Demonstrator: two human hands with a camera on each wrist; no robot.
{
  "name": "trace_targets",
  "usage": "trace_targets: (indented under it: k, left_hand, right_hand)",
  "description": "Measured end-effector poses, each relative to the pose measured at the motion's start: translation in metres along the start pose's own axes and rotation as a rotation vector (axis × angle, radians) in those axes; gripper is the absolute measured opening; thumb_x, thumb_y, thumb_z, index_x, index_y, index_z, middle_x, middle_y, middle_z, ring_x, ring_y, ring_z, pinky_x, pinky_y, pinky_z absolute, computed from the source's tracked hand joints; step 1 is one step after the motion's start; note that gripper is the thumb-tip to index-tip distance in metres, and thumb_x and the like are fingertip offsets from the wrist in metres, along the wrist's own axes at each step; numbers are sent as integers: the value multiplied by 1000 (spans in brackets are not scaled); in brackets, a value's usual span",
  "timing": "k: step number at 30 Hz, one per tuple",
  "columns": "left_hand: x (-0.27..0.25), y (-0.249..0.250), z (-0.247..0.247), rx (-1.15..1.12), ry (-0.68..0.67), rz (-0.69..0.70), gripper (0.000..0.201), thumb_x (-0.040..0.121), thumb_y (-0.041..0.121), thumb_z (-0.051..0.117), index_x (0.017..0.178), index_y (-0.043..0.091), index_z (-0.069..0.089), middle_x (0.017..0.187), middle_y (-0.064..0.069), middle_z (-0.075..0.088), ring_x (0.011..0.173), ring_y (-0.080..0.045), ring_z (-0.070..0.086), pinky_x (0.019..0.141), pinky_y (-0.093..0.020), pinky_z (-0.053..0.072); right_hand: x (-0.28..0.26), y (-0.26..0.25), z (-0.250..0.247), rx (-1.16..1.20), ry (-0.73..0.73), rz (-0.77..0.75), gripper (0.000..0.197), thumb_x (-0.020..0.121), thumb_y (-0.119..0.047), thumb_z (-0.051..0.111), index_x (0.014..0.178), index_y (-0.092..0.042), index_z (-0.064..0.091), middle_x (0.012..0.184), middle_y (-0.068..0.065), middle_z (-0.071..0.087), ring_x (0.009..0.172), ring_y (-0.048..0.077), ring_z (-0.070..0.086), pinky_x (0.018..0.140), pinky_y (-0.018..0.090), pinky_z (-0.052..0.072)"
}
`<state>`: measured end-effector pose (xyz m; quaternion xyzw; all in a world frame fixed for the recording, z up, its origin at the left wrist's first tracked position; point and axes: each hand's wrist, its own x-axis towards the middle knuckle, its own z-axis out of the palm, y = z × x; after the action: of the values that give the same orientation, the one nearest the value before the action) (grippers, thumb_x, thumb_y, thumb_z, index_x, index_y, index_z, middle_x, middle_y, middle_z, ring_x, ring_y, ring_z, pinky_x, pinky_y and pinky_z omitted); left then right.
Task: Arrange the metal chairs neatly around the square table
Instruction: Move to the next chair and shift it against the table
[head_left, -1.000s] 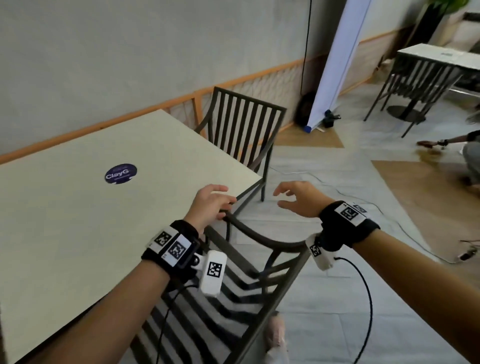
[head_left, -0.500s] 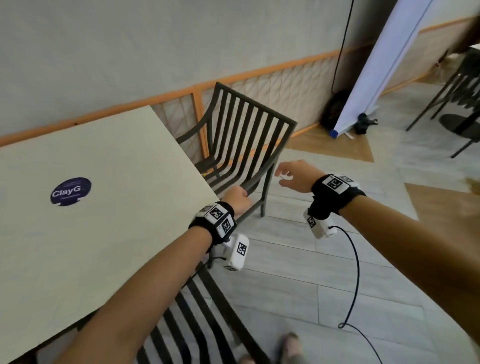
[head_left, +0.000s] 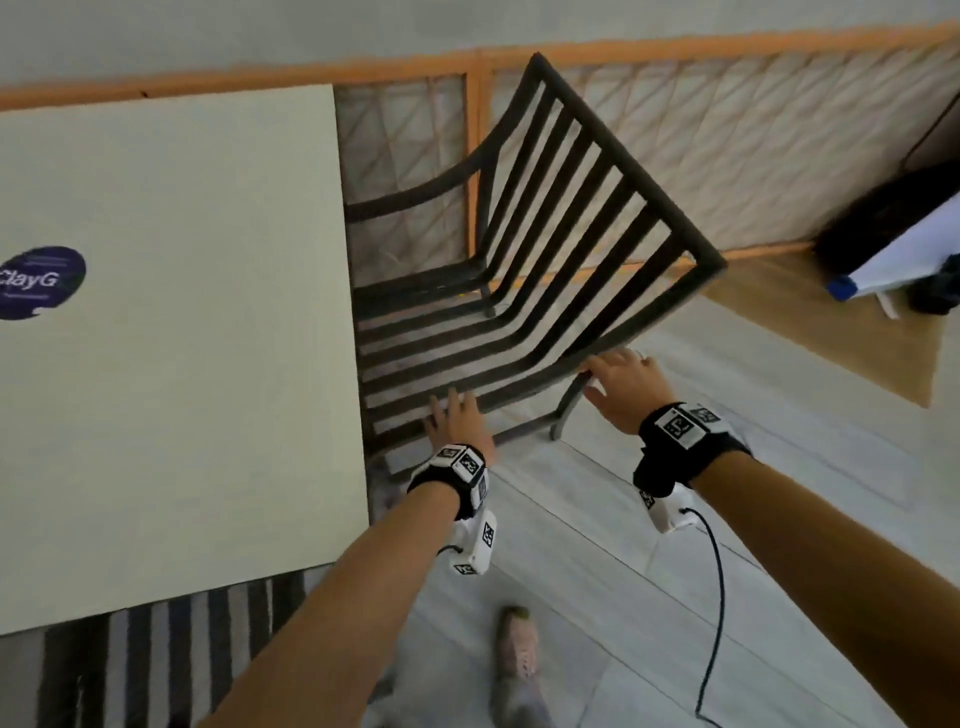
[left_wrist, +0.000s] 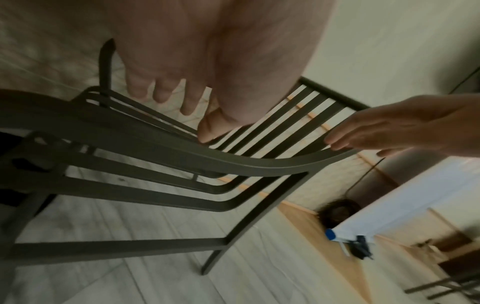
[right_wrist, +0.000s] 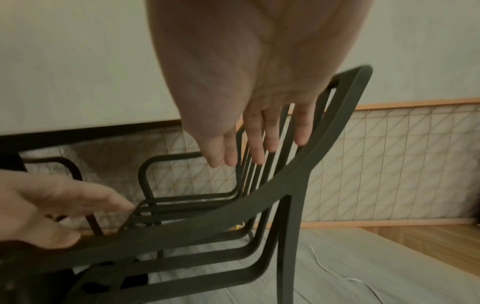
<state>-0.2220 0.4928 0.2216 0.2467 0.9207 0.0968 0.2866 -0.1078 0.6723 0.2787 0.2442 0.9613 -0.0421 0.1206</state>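
- Dark metal slats make up the chair (head_left: 524, 291), which stands at the right side of the square table (head_left: 182, 338) with its seat front tucked under the table edge and its back angled away toward the wall panel (head_left: 753, 156).
- Left hand (head_left: 457, 415) lies on the chair's near armrest close to the table, fingers straight and a little spread, nothing gripped.
- Right hand (head_left: 621, 384) reaches the same armrest farther from the table, where it meets the chair back; its fingers are stretched out and relaxed, touching the rail or just above it — which of the two I cannot tell.
- Seen from the left wrist, the left hand (left_wrist: 207, 61) has its thumb tip down at the armrest, and the right hand (left_wrist: 389, 127) has its fingertips at the rail's far end.
- Seen from the right wrist, the right hand (right_wrist: 246, 92) hangs open above the rail, and the left hand (right_wrist: 46, 207) sits low against it; the underside of the table (right_wrist: 78, 131) shows too.
- Only the head view shows a round sticker (head_left: 39, 283) on the tabletop, a second chair (head_left: 156, 649) tucked under the table's near edge, and a shoe (head_left: 517, 644) on the floor (head_left: 675, 597) beside the table.
- No containers appear in any view.
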Motion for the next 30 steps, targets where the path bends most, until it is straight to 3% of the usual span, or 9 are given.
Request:
trace_targets:
  k: [2, 5, 7, 8, 10, 13, 17, 24, 30]
  left_hand:
    - [29, -3, 10, -47, 12, -52, 74, 87, 11, 61, 150, 27, 25, 162, -5, 16, 150, -36, 4, 112, -69, 4]
    - [60, -12, 30, -81, -30, -124, 55, 90, 16, 55, 140, 31, 39, 150, -5, 40, 147, -36, 19, 110, -75, 5]
    - [66, -14, 43, -110, 26, -151, 50, 89, 12, 54, 134, 34, 48, 135, -2, 54, 145, -33, 24, 100, -80, -10]
    - [66, -13, 47, -123, 73, -145, 55, 87, 4, 55, 132, 35, 52, 130, 1, 58, 144, -31, 26, 94, -79, -16]
    - [63, -11, 51, -139, 120, -134, 62, 83, -4, 55, 130, 36, 54, 120, 4, 63, 138, -25, 34, 93, -79, -17]
    - [67, -9, 47, -161, 119, -127, 59, 83, -2, 57, 129, 36, 56, 114, 4, 64, 133, -23, 39, 92, -77, -18]
    - [79, -14, 37, -164, 132, -130, 60, 81, -1, 61, 128, 36, 58, 105, 1, 66, 127, -22, 44, 95, -77, -17]
    - [93, -40, 10, -126, 109, -85, 57, 87, -4, 51, 129, 34, 58, 131, 0, 61, 137, -26, 35, 96, -68, -24]
    - [110, -48, -2, -153, 117, -89, 49, 94, 2, 47, 129, 33, 59, 118, -5, 66, 137, -22, 36, 103, -71, -18]
  right_hand:
    - [28, 12, 15, -66, 41, -36, 41, 92, -36, 48, 131, -25, 43, 143, 8, 45, 136, 30, 33, 105, 53, 31]
    - [67, 28, 39, -245, 22, -96, 54, 90, -45, 47, 140, -36, 29, 153, 7, 31, 144, 32, 18, 113, 61, 10]
    - [88, 37, 49, -347, -8, -110, 55, 91, -51, 41, 142, -43, 21, 152, 5, 33, 144, 32, 18, 114, 61, -1]
    - [96, 40, 52, -379, -25, -136, 53, 91, -52, 38, 141, -44, 22, 148, 4, 40, 141, 32, 25, 114, 60, 1]
    - [104, 44, 58, -433, -48, -214, 49, 93, -50, 34, 140, -41, 25, 135, 5, 51, 129, 32, 40, 113, 55, 20]
    - [104, 45, 57, -451, -20, -251, 45, 94, -46, 35, 137, -35, 31, 127, 9, 54, 117, 33, 47, 100, 48, 36]
    - [109, 35, 52, -414, 12, -236, 39, 93, -44, 36, 130, -31, 37, 114, 11, 59, 104, 32, 50, 92, 46, 37]
    - [103, 9, 56, -304, 48, -165, 31, 89, -40, 47, 118, -27, 50, 97, 14, 64, 97, 34, 54, 89, 49, 38]
    - [117, -2, 54, -311, 80, -142, 33, 88, -42, 49, 118, -28, 50, 95, 13, 65, 97, 33, 54, 92, 48, 35]
